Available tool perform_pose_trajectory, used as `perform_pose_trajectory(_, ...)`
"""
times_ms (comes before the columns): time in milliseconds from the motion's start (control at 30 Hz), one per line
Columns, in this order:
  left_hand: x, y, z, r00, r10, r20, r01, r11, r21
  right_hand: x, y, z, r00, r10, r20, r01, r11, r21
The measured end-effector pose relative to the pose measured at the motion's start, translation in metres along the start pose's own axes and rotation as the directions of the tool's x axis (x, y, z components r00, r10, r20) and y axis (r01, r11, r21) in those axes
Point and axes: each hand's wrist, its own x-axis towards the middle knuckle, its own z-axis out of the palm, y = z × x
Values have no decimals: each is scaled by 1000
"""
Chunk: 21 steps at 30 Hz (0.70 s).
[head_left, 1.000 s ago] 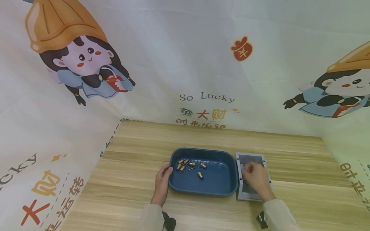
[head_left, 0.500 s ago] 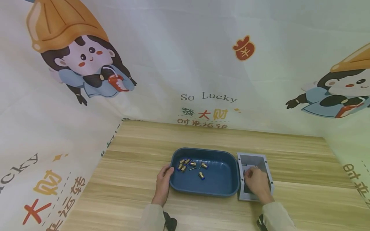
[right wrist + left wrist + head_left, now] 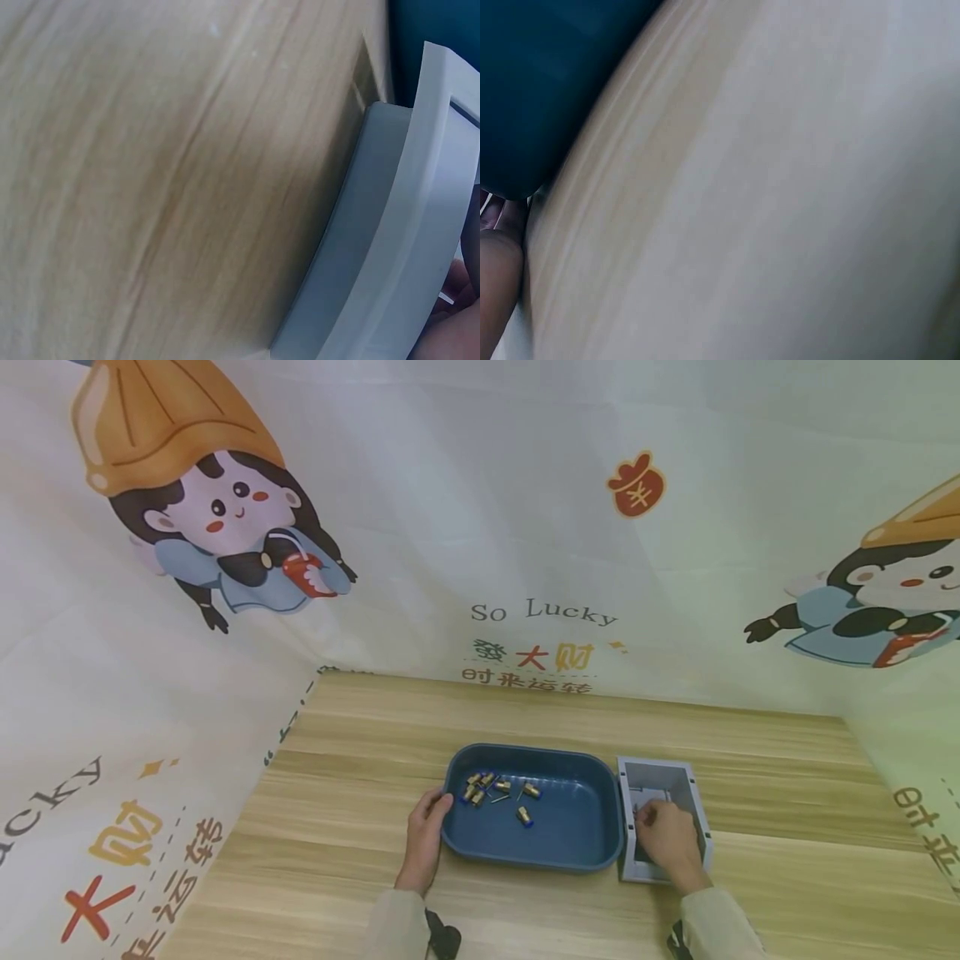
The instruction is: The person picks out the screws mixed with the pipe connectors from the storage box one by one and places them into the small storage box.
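My left hand [image 3: 425,835] grips the left rim of a dark blue plastic tray [image 3: 555,847], thumb on the edge. Inside the tray lie several brass push-fit fittings [image 3: 524,816] with blue collars, along with thin screw-like metal pieces [image 3: 500,797]. To the right, my right hand [image 3: 667,835] reaches into an open grey box [image 3: 678,768], its fingers curled and pinched near the floor. The right wrist view shows a small bright sliver of metal [image 3: 446,298] at the fingers, partly hidden. Another thin metal piece [image 3: 636,788] lies in the box.
The tray and box stand side by side, nearly touching, on a wood-grain table [image 3: 360,760]. A printed cloth backdrop [image 3: 480,527] rises behind the table and on both sides. In the left wrist view the tray's outer wall [image 3: 547,90] is close.
My right hand has gone down from above the grey box into it, and more of the box's inside shows. The left hand keeps its hold on the tray. The head view has shifted slightly.
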Motion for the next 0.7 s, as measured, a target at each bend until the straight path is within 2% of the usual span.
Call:
perform_pose_trajectory(233,0,0,0,1000,-2,17,3,1000,-12,0,1,0,1000,1,5,-1,1000,1)
perform_pose_trajectory(500,1,-1,1,1000,-8,-3,8,1000,-22,0,0,-4,999,36,32,-36,999,5)
perform_pose_trajectory(700,0,0,1,1000,2,-1,-2,1000,-10,1,-4,-8,1000,11,20,-11,1000,-1)
